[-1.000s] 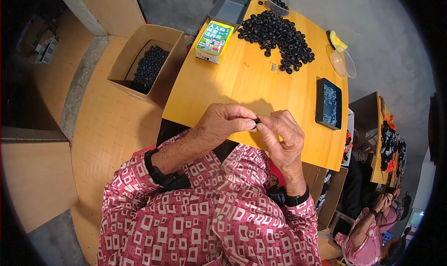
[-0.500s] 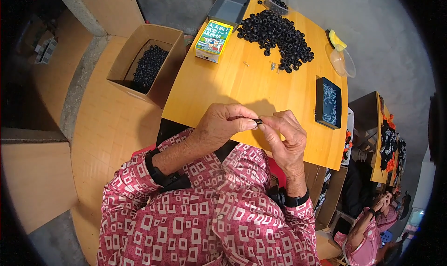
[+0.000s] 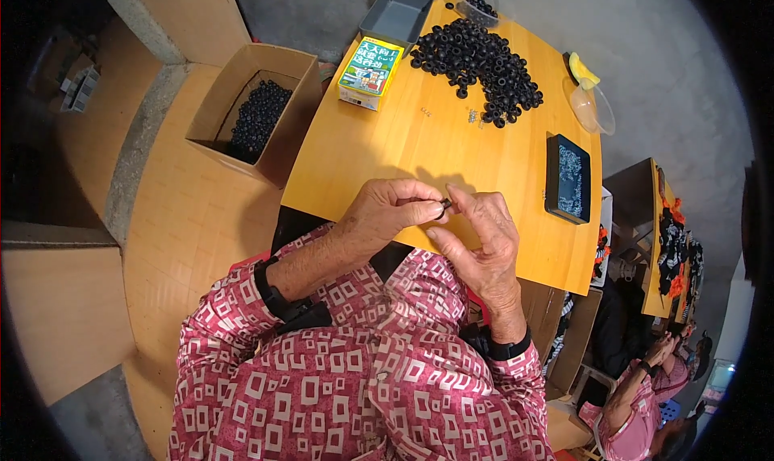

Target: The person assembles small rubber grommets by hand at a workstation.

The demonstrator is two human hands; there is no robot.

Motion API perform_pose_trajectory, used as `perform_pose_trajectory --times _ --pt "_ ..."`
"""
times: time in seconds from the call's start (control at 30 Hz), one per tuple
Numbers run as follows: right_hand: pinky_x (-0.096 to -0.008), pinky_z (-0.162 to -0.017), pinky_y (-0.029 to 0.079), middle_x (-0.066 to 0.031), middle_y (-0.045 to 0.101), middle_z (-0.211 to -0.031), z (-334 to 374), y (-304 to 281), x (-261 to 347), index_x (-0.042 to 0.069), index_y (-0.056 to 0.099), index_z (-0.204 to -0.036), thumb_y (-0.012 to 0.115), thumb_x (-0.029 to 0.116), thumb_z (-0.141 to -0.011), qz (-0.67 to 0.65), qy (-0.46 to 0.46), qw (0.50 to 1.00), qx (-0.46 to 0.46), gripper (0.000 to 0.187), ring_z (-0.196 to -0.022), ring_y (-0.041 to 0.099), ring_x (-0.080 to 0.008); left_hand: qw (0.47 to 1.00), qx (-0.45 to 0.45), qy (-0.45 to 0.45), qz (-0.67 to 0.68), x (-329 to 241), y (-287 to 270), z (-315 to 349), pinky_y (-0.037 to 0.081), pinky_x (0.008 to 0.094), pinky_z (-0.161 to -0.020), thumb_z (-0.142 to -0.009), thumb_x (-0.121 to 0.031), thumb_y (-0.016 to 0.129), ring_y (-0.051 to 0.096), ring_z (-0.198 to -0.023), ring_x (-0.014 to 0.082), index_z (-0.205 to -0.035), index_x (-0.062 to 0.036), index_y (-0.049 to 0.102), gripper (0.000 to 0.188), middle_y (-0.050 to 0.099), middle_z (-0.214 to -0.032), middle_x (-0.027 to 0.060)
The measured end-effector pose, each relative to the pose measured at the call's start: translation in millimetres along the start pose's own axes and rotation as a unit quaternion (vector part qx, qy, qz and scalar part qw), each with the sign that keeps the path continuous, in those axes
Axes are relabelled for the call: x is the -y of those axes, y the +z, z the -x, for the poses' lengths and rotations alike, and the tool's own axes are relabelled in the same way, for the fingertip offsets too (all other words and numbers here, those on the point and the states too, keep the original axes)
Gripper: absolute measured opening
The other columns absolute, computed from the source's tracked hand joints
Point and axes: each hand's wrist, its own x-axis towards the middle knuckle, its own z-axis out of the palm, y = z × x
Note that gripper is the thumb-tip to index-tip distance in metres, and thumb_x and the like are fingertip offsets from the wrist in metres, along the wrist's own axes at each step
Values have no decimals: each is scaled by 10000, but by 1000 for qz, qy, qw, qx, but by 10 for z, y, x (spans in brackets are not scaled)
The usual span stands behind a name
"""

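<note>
Over the table's near edge, my left hand [image 3: 385, 212] pinches a small black part [image 3: 444, 207] between thumb and fingertips. Its exact shape is mostly hidden by the fingers. My right hand [image 3: 486, 239] is just right of it, thumb and forefinger spread apart; the forefinger tip is beside the part, and whether it touches cannot be told. Farther back lies a heap of black ring-like pieces [image 3: 476, 62]. A few small metal springs [image 3: 473, 116] lie in front of the heap. To the right, a black tray [image 3: 551, 179] holds many small silvery pieces.
A yellow-green box [image 3: 371, 72] stands at the table's left edge, before a grey bin [image 3: 393, 13]. Left of the table, a cardboard box [image 3: 211, 110] contains black pieces. Clear plastic tubs [image 3: 594, 110] sit along the far edges. Another person [image 3: 633, 404] works at the lower right.
My right thumb has come away from the black part and dropped lower, opening the right hand's pinch. My left hand has stayed nearly in place, still holding the part.
</note>
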Motion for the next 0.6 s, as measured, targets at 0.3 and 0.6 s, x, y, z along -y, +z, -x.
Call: perform_pose_trajectory --times 0.3,0.6 --pt "-377 -744 472 -92 629 -825 4 126 -14 -5 649 -1098 809 97 -698 77 -58 994 -43 442 -769 587 -261 1000 -23 -5 -1 12 30 2 490 247 -809 -909 -170 632 611 -891 98 -1037 22 685 237 678 -931 44" --pt "-417 -818 512 -90 589 -761 -9 89 -34 -8 651 -996 788 76 -703 166 -94 981 -42 335 -753 587 -263 999 -16 -42 -22 -76 0 -18 477 253 -838 -930 -220 608 606 -909 111 -1083 38 672 306 677 -955 54"
